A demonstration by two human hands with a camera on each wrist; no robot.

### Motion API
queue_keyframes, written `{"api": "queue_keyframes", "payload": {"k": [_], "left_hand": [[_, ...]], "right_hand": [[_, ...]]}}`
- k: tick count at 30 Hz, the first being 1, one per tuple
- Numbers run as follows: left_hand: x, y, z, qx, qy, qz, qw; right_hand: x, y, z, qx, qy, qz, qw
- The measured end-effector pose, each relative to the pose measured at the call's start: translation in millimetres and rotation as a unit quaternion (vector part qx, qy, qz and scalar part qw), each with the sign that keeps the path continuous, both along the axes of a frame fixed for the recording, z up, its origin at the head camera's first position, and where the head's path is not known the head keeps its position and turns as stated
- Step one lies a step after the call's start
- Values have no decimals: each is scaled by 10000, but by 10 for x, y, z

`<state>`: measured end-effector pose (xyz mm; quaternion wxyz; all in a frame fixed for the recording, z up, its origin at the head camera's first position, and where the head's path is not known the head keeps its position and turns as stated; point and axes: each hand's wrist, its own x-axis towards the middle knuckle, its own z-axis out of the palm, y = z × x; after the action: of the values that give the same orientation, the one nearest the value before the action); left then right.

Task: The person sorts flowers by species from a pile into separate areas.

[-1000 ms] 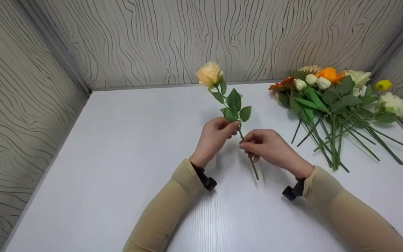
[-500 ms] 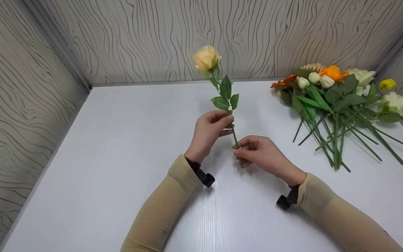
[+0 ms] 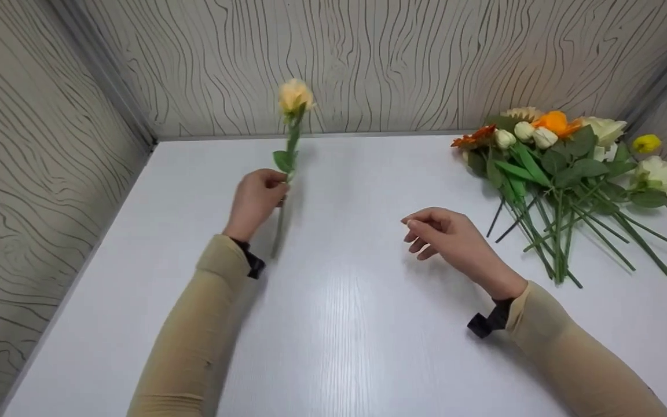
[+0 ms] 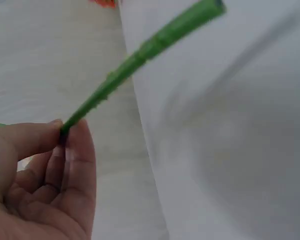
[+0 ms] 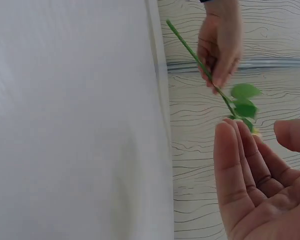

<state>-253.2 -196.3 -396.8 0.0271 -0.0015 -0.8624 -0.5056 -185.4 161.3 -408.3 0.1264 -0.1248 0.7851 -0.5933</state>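
A pale peach rose (image 3: 295, 97) with green leaves stands nearly upright above the left half of the table. My left hand (image 3: 257, 200) pinches its stem between thumb and fingers, just under the leaves. In the left wrist view the green stem (image 4: 140, 55) sticks out past the fingertips toward the camera. My right hand (image 3: 446, 237) hovers over the table right of the middle, fingers loosely bent and holding nothing. From the right wrist its thumb and fingers (image 5: 227, 160) are seen apart, with the rose's leaves (image 5: 245, 107) beyond them.
A pile of flowers (image 3: 565, 162) lies at the back right of the white table (image 3: 333, 324), its stems pointing toward the front. Orange, white and yellow blooms show in it. A wood-grain patterned wall (image 3: 368, 63) rises behind the table.
My left hand has carried the rose to the left, away from the right hand. The right hand has let go of the stem's lower part and stays near its place.
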Motion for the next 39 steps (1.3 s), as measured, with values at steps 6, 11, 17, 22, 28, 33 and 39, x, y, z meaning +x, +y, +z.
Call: {"api": "queue_keyframes", "payload": {"k": [6, 11, 17, 22, 28, 33, 39], "left_hand": [[-30, -917, -85, -2339, -26, 874, 9683], [0, -1262, -163, -3009, -175, 1306, 9445], [15, -1422, -243, -3101, -509, 1362, 9395], [24, -1471, -275, -3082, -741, 1342, 9389], [65, -1500, -266, -3032, -843, 1315, 9400], [89, -1341, -164, -3060, -587, 1316, 9411], [36, -754, -63, -3336, 340, 795, 9387]], "right_hand": [[-4, 85, 25, -68, 32, -101, 9999], [9, 116, 20, 2, 34, -119, 9999], [21, 110, 1, 96, 41, -29, 9999], [9, 95, -4, 147, 43, 18, 9999], [-19, 82, 29, 145, -12, 56, 9999], [-74, 129, 37, 158, 55, -59, 9998], [-209, 384, -8, 611, 386, -449, 9964]]}}
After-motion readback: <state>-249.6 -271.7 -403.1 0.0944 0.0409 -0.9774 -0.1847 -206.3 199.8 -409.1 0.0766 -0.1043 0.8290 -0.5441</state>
